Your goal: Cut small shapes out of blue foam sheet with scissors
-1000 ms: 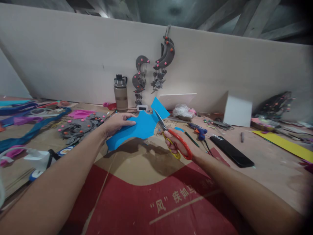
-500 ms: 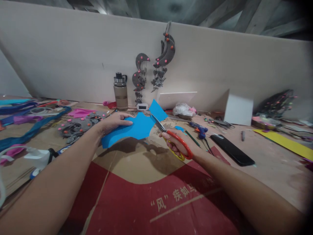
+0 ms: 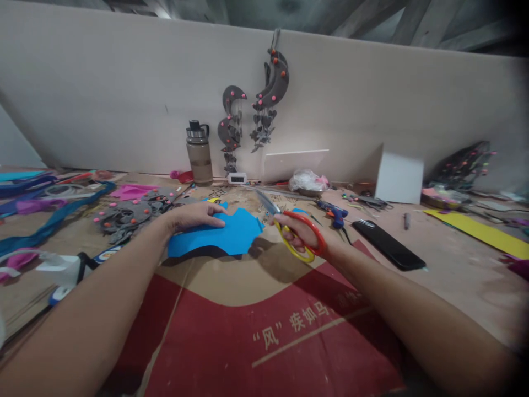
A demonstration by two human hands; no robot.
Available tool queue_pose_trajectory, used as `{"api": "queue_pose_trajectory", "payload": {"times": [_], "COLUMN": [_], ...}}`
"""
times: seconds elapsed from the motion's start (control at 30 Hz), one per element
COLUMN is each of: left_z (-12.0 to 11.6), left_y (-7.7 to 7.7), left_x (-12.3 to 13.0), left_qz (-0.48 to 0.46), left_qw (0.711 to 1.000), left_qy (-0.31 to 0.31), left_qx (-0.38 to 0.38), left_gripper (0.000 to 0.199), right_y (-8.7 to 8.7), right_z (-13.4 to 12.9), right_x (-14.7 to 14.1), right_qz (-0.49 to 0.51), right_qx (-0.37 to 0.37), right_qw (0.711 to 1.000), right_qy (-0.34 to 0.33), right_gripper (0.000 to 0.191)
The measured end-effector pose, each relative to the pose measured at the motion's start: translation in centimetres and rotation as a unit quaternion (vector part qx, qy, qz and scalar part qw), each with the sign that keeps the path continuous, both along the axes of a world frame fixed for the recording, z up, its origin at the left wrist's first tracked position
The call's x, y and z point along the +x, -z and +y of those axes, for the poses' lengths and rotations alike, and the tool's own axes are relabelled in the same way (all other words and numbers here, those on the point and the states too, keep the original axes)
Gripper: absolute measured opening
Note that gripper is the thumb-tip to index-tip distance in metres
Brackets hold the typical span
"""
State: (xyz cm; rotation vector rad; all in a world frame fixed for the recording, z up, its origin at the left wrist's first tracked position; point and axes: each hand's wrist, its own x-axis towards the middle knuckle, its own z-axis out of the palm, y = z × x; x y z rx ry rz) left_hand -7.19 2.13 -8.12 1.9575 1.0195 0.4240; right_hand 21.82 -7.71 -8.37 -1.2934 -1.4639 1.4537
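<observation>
My left hand (image 3: 200, 215) grips the near-left part of a blue craft sheet (image 3: 237, 234), thumb and fingers closed on its upper edge. The sheet has curved, notched edges and lies low over the cardboard, with a small point sticking up at its right end. In my right hand (image 3: 295, 229) is a pair of scissors (image 3: 311, 234) with red and yellow handles. Their blades point up and left, just beyond the sheet's right end and apart from it; motion blurs the tips. A small blue scrap (image 3: 300, 210) lies behind my right hand.
Red-and-tan cardboard (image 3: 215, 342) covers the table in front. To the right lie a black phone (image 3: 388, 245), a blue glue gun (image 3: 334, 214) and a yellow strip (image 3: 475, 229). Grey felt pieces (image 3: 132, 212) sit left; a water bottle (image 3: 200, 160) stands behind.
The blue sheet has come down towards the cardboard in my left hand. The flap standing at its upper right is no longer there. The scissors have moved clear of the sheet.
</observation>
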Motion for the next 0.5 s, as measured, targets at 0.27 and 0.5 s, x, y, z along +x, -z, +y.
{"api": "queue_pose_trajectory", "payload": {"times": [0.27, 0.5], "left_z": [-5.5, -0.3], "left_y": [-0.2, 1.6], "left_x": [8.1, 7.7], "left_qz": [0.075, 0.076], "left_qw": [0.979, 0.962], "left_qy": [0.154, 0.024], "left_qx": [0.107, 0.259], "left_gripper": [0.037, 0.034], "right_y": [-0.8, -0.3], "right_z": [0.8, 0.6], "right_x": [1.2, 0.6], "right_qz": [0.094, 0.094], "right_qx": [0.094, 0.127], "right_qw": [0.986, 0.981], "right_qy": [0.097, 0.111], "right_gripper": [0.037, 0.039]}}
